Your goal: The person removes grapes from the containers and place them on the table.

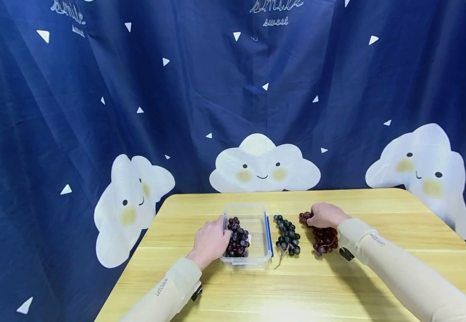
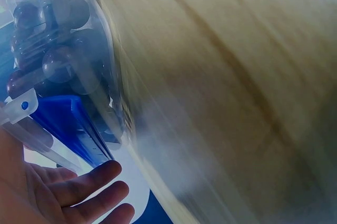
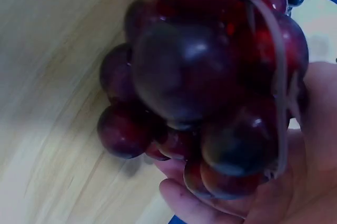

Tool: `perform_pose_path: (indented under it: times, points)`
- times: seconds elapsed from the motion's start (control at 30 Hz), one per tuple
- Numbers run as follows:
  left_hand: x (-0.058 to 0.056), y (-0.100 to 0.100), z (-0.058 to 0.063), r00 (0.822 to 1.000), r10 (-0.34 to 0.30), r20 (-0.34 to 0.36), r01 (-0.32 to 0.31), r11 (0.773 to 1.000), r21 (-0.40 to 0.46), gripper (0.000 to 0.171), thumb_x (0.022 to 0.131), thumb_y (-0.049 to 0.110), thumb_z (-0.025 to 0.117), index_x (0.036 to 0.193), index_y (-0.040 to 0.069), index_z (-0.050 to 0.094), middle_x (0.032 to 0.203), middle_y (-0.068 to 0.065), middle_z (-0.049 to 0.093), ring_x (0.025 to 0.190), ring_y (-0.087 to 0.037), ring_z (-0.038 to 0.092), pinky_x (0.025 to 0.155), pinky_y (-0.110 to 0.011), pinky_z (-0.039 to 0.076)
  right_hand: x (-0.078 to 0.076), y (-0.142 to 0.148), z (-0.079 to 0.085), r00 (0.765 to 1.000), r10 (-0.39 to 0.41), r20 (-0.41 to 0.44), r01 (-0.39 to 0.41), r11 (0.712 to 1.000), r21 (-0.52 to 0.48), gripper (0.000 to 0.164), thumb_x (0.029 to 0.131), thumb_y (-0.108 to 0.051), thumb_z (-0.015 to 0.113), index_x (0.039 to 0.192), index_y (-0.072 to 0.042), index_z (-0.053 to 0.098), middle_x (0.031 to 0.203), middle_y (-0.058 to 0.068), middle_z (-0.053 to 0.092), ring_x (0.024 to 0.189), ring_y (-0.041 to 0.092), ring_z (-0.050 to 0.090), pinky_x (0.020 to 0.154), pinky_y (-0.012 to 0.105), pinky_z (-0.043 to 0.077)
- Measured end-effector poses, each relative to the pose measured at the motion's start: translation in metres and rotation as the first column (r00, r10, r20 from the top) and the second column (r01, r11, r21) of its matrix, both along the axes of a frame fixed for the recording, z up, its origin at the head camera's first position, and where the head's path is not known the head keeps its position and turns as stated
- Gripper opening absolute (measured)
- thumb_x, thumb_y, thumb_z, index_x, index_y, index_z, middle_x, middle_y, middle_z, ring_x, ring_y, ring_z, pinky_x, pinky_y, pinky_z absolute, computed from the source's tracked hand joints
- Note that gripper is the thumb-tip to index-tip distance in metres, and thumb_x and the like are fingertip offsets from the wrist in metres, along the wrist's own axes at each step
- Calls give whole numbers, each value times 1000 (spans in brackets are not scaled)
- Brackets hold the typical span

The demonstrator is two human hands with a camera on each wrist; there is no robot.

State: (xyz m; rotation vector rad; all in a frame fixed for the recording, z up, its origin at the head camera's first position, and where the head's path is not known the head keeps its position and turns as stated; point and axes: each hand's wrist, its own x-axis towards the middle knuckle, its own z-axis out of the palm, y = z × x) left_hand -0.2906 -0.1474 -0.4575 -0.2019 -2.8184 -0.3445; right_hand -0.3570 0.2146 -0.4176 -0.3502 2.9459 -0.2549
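Observation:
A clear plastic food container (image 1: 257, 233) with blue clips stands on the table, a bunch of dark purple grapes (image 1: 237, 239) along its left side. My left hand (image 1: 210, 241) holds the container's left wall, with the thumb over the rim. In the left wrist view its fingers (image 2: 87, 184) lie beside a blue clip (image 2: 73, 124). To the right, my right hand (image 1: 326, 216) grips a bunch of red grapes (image 1: 324, 241) from above. The right wrist view shows fingers curled round the red grapes (image 3: 184, 71) and a pale stem (image 3: 279, 61).
Between the container and the right hand lies a bunch of black grapes (image 1: 288, 235), its stem toward me. Everything rests on a light wooden table (image 1: 297, 290). Behind it hangs a dark blue curtain (image 1: 200, 89) with printed clouds.

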Motion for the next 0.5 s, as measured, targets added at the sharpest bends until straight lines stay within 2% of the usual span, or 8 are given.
perform_pose_path:
  times: [0.07, 0.13, 0.23, 0.33, 0.5]
  points:
    - [0, 0, -1, 1000, 1, 2, -1, 1000, 1, 46, 88, 37, 49, 128, 15, 50, 85, -6, 63, 79, -23, 58, 66, -42, 47, -1, 0, -1, 1000, 25, 15, -25, 1000, -16, 22, 80, -31, 64, 87, -10, 62, 88, 7, 63, 75, 24, 56, 65, 40, 43]
    - [0, 0, 0, 1000, -2, 4, 2, 1000, 5, 45, 88, 36, 49, 127, 14, 50, 82, -5, 62, 78, -22, 58, 65, -41, 47, -1, -1, -1, 998, 57, 27, -56, 998, -40, 37, 79, -30, 65, 108, -7, 61, 107, 14, 63, 93, 31, 58, 77, 46, 45]
    - [0, 1, 0, 1000, -4, 4, 4, 1000, 8, 46, 88, 35, 49, 128, 13, 50, 80, -3, 61, 77, -21, 57, 65, -40, 46, -2, -2, -1, 990, 139, 30, -136, 987, -82, 62, 80, -25, 65, 134, -5, 45, 131, 21, 50, 118, 41, 47, 95, 54, 38]
    - [0, 1, 0, 1000, -4, 8, 4, 1000, 7, 46, 88, 35, 48, 128, 13, 49, 77, -1, 59, 76, -20, 56, 64, -39, 46, -3, -4, -2, 977, 211, 29, -208, 973, -97, 59, 82, -18, 63, 137, -6, 43, 133, 20, 48, 122, 41, 43, 98, 54, 35]
    - [0, 1, 0, 1000, -6, 14, 6, 1000, 8, 45, 88, 35, 49, 127, 13, 50, 75, 0, 57, 76, -20, 56, 64, -39, 46, -6, -4, -5, 960, 280, -9, -280, 958, -67, 42, 85, -13, 61, 126, -8, 57, 125, 14, 57, 118, 38, 48, 97, 52, 38]
